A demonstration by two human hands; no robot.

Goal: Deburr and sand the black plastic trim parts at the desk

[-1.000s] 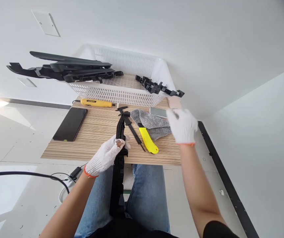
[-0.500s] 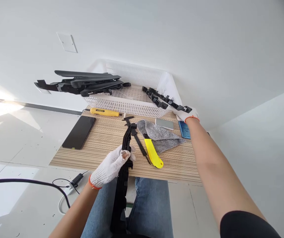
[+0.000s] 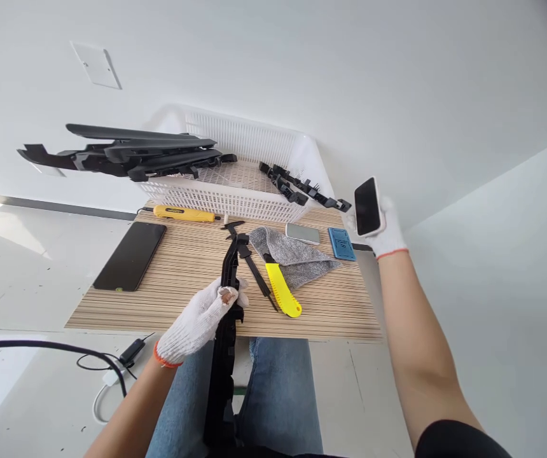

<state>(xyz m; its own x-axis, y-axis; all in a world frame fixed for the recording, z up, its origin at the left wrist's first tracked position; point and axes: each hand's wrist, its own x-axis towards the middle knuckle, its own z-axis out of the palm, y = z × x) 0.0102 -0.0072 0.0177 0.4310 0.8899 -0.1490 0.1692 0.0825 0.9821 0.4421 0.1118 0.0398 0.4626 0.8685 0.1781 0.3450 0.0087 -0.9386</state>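
Observation:
My left hand (image 3: pixel 200 323), in a white knit glove with an orange cuff, is closed around a long black plastic trim piece (image 3: pixel 221 366). The piece stands up from between my legs, its upper end over the table edge. Out to the right, my gloved right hand (image 3: pixel 390 232) holds a white-edged smartphone (image 3: pixel 367 208) with a dark screen, beside the basket's right end. On the table near my left hand lie black calipers (image 3: pixel 253 270), a yellow-handled knife (image 3: pixel 283 291) and a grey cloth (image 3: pixel 302 270) partly under the knife.
A white plastic basket (image 3: pixel 230 205) stands at the back against the wall, with long black trim pieces (image 3: pixel 159 152) jutting out left and narrower ones (image 3: pixel 297 184) at right. The table (image 3: pixel 182 305) also bears a black tablet (image 3: pixel 130 256), yellow tool (image 3: pixel 184 214), pale flat device (image 3: pixel 302 233) and blue block (image 3: pixel 341 244).
My right hand has come away from beside the basket's right end and now holds up a smartphone. The view has shifted slightly right. My left hand keeps its hold on the trim piece.

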